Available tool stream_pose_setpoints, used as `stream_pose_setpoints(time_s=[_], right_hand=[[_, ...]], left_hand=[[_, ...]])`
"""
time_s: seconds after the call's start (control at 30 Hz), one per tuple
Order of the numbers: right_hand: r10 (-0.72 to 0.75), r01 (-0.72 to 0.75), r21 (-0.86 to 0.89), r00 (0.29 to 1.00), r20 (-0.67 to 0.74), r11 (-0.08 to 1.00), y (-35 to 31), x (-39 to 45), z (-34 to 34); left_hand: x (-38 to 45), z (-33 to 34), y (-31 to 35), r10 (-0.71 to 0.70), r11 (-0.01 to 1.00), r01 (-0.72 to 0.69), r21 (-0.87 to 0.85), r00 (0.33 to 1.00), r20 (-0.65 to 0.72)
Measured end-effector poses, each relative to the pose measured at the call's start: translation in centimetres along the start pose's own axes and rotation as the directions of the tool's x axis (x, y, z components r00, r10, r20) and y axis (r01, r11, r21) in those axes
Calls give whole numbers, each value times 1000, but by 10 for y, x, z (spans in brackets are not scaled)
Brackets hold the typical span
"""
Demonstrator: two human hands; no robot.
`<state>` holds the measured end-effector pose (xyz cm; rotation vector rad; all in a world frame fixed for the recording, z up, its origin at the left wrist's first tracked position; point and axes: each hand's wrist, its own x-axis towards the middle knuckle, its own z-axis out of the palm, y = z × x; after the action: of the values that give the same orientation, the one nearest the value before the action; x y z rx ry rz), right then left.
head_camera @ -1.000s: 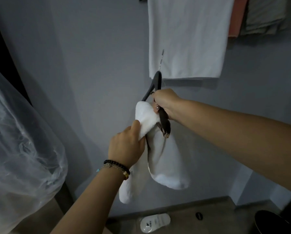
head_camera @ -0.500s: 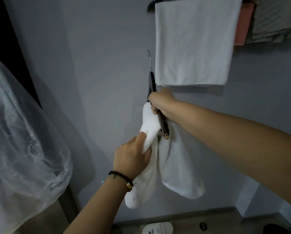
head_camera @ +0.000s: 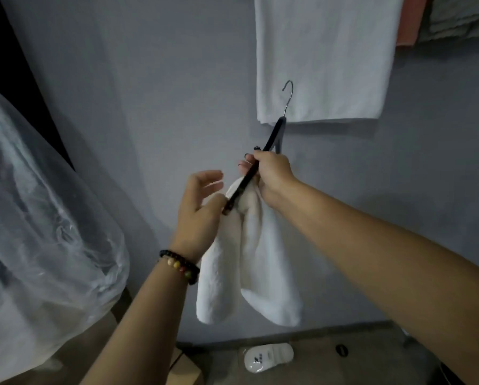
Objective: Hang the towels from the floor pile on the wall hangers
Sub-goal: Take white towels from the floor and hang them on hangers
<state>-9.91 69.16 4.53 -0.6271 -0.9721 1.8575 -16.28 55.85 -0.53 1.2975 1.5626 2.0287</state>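
Note:
A small white towel (head_camera: 256, 262) hangs folded over a black hanger (head_camera: 271, 140) with a metal hook, held in front of the grey wall. My right hand (head_camera: 271, 176) grips the hanger's arm just above the towel. My left hand (head_camera: 198, 207) is beside the towel's left fold with its fingers spread and straight; its palm side touches the cloth near the hanger's lower end. A larger white towel (head_camera: 324, 59) hangs on the wall above the hook. The floor pile is out of view.
A big clear plastic bag (head_camera: 38, 218) bulges at the left. An orange towel (head_camera: 410, 20) and a grey one (head_camera: 460, 18) hang at the top right. A white slipper (head_camera: 268, 357) lies on the floor below, with a cardboard box (head_camera: 184, 370) near it.
My left hand has let go of the towel's fold and opened its fingers. The hanger has tilted so that its hook leans right, over the hung white towel.

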Motion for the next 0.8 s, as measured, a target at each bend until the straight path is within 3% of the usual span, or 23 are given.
stream_pose_setpoints(time_s=[0.03,0.1,0.2,0.27,0.33,0.6,0.8], right_hand=[[18,-20,43,999,39,999,0,-1,-2],[47,-58,115,994,101,992,-4,-1,-5],[97,-125,207,985,140,970,-14,-1,-2],[104,-134,207,983,148,969,-23,0,2],[93,-115,160,986,137,980,-29,2,4],[-18,21,-65,999,48,998,-57,14,21],[0,8,-161,999,50,987,-76,19,29]], left_hand=[[-8,-6,-12,54,998,-53,18,995,-80],[-27,-19,-39,59,996,-52,76,994,-91],[-47,-19,-70,-95,933,94,347,995,-13],[-48,-15,-81,-136,888,165,428,986,-97],[-44,-13,-86,-143,875,197,443,978,-153],[-37,8,-82,-49,882,122,455,985,-167],[-39,18,-73,0,910,75,407,983,-182]])
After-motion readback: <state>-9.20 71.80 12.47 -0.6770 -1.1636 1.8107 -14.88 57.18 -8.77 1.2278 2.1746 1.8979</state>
